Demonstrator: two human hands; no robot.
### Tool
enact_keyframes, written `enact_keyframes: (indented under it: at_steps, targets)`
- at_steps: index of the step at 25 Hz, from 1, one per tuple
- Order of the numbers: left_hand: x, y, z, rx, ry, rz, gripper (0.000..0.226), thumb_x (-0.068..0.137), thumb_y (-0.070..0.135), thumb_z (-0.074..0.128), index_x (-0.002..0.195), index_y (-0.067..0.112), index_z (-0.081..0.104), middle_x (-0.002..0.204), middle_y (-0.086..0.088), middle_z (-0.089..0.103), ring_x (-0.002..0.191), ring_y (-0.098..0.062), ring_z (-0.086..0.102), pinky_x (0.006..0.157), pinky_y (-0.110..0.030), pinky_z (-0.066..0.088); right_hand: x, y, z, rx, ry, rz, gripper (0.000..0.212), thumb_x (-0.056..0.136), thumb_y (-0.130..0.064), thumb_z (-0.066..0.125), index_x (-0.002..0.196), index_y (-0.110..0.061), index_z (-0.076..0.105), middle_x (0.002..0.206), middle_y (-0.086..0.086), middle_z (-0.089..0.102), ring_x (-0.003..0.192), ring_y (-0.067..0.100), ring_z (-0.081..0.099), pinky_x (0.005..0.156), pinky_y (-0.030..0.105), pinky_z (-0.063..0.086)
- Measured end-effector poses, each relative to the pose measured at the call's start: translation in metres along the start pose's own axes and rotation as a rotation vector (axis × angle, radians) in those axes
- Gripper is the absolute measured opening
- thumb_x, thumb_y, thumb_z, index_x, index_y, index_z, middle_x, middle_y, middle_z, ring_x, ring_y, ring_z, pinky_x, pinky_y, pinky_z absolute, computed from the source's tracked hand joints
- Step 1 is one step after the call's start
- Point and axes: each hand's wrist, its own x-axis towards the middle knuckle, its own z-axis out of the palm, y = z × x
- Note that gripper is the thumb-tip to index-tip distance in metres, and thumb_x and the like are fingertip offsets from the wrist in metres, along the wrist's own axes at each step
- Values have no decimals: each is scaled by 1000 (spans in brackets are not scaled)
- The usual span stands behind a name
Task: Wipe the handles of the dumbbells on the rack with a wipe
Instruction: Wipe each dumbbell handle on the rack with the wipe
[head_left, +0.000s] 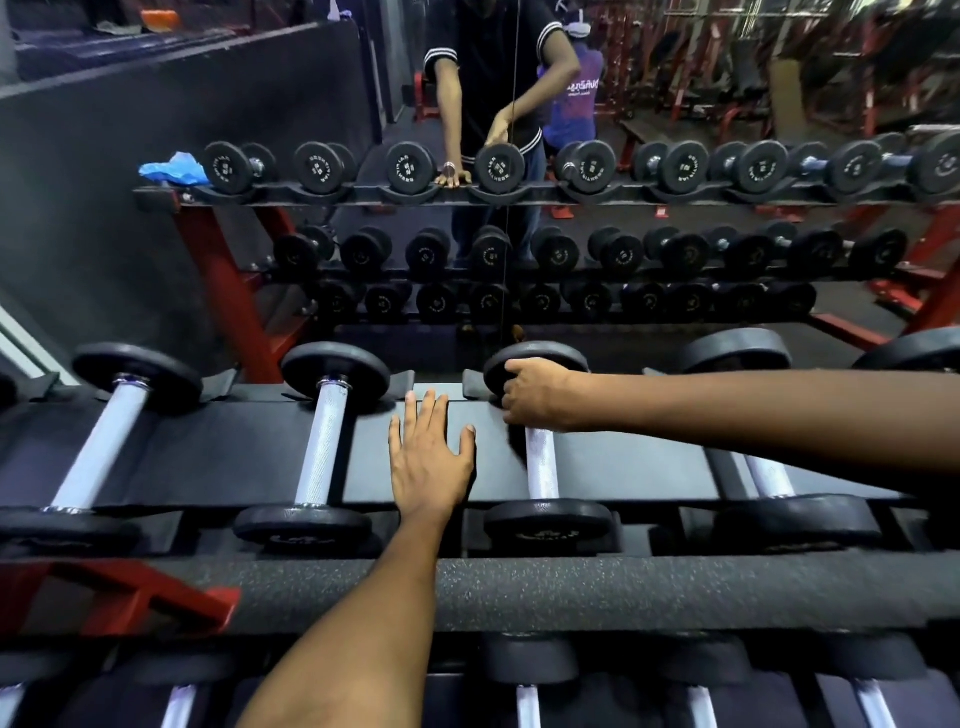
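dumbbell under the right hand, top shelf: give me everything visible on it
The dumbbell lies in its cradle on the rack's top shelf, handle running away from the camera. It has two round black weight heads, rubber-looking, and a silvery knurled metal handle. The near head sits at the front rail; the far head rests by the mirror. The right hand curls over the far head and the handle's far end. No wipe shows in that hand. The left hand lies flat on the shelf beside it, not touching.
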Motion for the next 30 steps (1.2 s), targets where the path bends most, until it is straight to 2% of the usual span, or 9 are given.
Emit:
enact_keyframes:
  at_steps: [6,9,11,14,16,19,22,25,30]
  targets:
    - [-2,1,-2,-15,-8,-5,60,97,47,37,151,22,29,160,5,20,149,-10,-1,120,-31,-7,3,-12,-16,43,-87,27,28,96,-18,42,119,-21,59,128,-4,58,124,17,48,105,32,24]
    - [-3,1,-3,-22,-5,-3,60,97,46,39,151,22,30,160,4,22,149,-10,0,121,-32,-5,-4,-5,5,-41,104,-20,26,94,-15,41,109,-22,62,115,-5,62,118,17,49,107,32,22]
    - [-3,2,-4,-30,-6,-12,60,97,46,40,151,22,30,160,5,23,149,-10,0,121,-31,-5,-11,0,25,111,385,-35,20,88,-9,46,94,-20,62,98,-3,65,105,20,56,96,33,34]
    - [-3,2,-3,-28,-2,-11,60,96,46,40,151,23,30,160,6,22,149,-9,0,121,-31,-6,-32,2,54,476,695,64,15,83,-5,55,92,-15,61,92,-1,64,93,21,58,73,29,45]
    - [-4,3,-3,-29,-3,-17,60,97,47,40,151,23,30,160,6,21,149,-9,-1,120,-31,-7,-48,-9,80,843,758,317,15,85,-1,55,96,-11,61,91,3,64,88,23,60,69,34,49]
    - [-3,3,-3,-22,-5,-19,60,97,47,39,151,24,29,160,7,19,149,-9,-1,120,-30,-8,-51,-36,86,1962,710,912,14,86,8,52,91,3,64,84,13,65,77,27,64,79,44,55]
    - [-3,4,-4,-21,-5,-22,61,97,47,39,152,24,28,160,7,19,149,-8,-1,121,-31,-7,-35,-33,71,2989,376,876,21,91,13,38,77,7,52,82,18,57,71,27,59,73,39,58]
    - [-4,4,-4,-14,-8,-18,60,97,47,39,152,24,28,160,7,20,149,-9,-1,120,-30,-7,-35,-8,47,3136,118,582,14,86,0,40,78,0,52,71,14,52,56,27,54,64,33,51]
    - [-3,5,-6,22,-14,-7,62,98,47,37,153,24,24,161,6,14,149,-10,-4,118,-30,-10,-25,-5,27,3213,161,663,12,85,2,34,83,-6,43,85,13,50,74,27,52,68,37,46]
